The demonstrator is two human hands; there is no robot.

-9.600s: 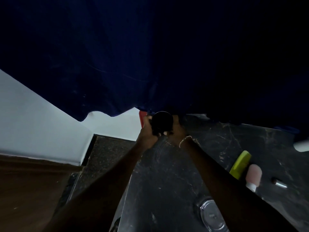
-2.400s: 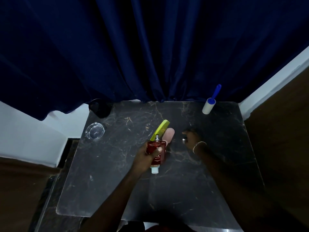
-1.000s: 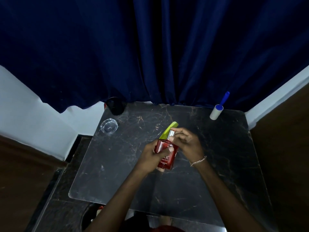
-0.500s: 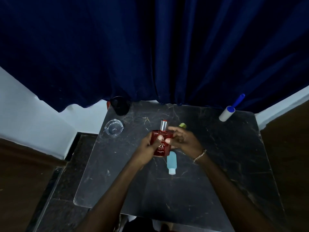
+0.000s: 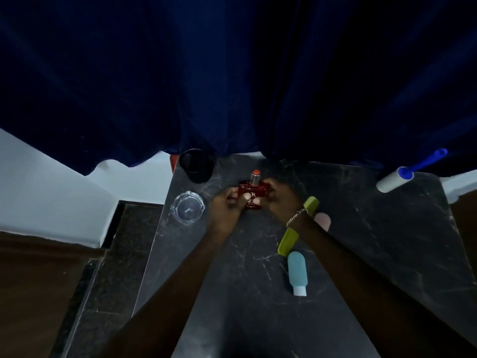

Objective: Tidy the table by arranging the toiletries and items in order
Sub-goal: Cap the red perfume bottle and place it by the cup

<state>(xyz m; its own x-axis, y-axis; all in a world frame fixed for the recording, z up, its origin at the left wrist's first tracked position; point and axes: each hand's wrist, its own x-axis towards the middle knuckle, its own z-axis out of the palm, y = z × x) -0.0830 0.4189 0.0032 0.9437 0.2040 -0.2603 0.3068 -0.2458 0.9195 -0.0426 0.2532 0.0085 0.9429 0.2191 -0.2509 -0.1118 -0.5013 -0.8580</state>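
Note:
A red perfume bottle [image 5: 253, 190] with a silver, red-topped cap stands upright near the back of the dark marble table [image 5: 258, 293]. My left hand [image 5: 227, 210] grips its left side and my right hand [image 5: 281, 200] grips its right side. A green comb [image 5: 288, 241] lies partly under my right forearm. Beside it a pink tube [image 5: 324, 220] peeks out. A light blue bottle [image 5: 297, 272] lies flat in front of the comb.
A black cup [image 5: 197, 166] stands at the back left corner, with a clear glass ashtray [image 5: 188, 208] in front of it. A white lint roller [image 5: 397, 179] with a blue handle lies at the back right. A dark blue curtain [image 5: 232, 73] hangs behind the table.
Both hands have carried the perfume bottle toward the back left of the table, close to the black cup. The comb, pink tube and blue bottle are now uncovered.

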